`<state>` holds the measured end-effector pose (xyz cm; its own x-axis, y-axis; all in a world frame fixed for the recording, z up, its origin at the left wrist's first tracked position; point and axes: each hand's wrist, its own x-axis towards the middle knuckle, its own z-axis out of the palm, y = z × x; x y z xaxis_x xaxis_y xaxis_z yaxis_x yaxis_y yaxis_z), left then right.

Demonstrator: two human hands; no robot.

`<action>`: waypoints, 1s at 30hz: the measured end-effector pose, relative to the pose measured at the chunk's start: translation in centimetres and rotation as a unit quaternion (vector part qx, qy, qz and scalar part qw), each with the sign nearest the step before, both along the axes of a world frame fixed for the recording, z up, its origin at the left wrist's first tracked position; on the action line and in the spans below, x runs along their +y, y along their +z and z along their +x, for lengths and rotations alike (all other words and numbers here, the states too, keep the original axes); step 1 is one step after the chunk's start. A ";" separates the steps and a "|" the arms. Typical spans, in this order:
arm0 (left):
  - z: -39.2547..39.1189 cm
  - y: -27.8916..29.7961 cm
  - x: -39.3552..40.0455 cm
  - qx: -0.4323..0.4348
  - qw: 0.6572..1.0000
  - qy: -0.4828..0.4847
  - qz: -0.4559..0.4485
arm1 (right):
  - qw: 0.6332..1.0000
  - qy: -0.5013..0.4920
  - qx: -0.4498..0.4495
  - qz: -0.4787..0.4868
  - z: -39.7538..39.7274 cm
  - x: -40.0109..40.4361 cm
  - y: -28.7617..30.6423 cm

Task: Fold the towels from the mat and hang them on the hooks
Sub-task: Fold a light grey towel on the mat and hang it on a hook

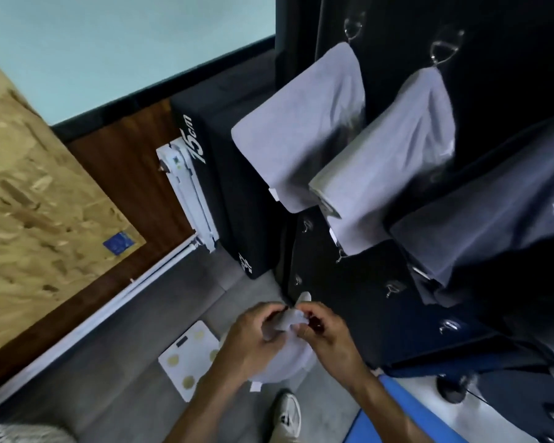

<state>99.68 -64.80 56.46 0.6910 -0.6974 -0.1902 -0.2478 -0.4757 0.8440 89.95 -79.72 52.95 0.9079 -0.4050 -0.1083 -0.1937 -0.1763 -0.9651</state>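
A light grey towel (290,356) hangs bunched between my two hands in front of the black hook board (493,59). My left hand (253,334) grips its upper part, and my right hand (327,334) pinches a small corner of it near the top. Three towels hang on the board: a light grey towel (298,129) on a clear hook (352,27), a second light grey towel (387,155) on another clear hook (445,49), and a dark blue-grey towel (480,212) further right. Small bare hooks (392,288) sit lower on the board.
A black foam box (224,187) marked 75cm stands left of the board, with a white folded frame (186,193) leaning on it. A white bathroom scale (187,359) lies on the grey floor. My shoe (288,417) is below. A blue mat edge (378,420) shows at bottom right.
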 end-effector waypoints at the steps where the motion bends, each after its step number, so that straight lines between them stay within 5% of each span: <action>1: 1.3 -0.9 -0.6 -0.021 1.000 0.006 0.007 | 1.000 -0.004 0.000 0.014 1.4 -0.5 -0.5; 7: 9.0 -5.5 -4.0 -0.068 0.997 0.022 0.025 | 0.996 -0.067 0.009 0.053 9.1 -3.5 -3.8; 19: 17.9 -15.0 -11.4 -0.004 0.999 0.043 0.027 | 0.963 -0.270 0.015 0.018 17.9 -6.5 -13.4; 30: 22.1 -13.9 -17.9 -0.063 0.997 -0.052 -0.013 | 0.882 -0.469 -0.039 -0.017 22.3 -8.9 -14.1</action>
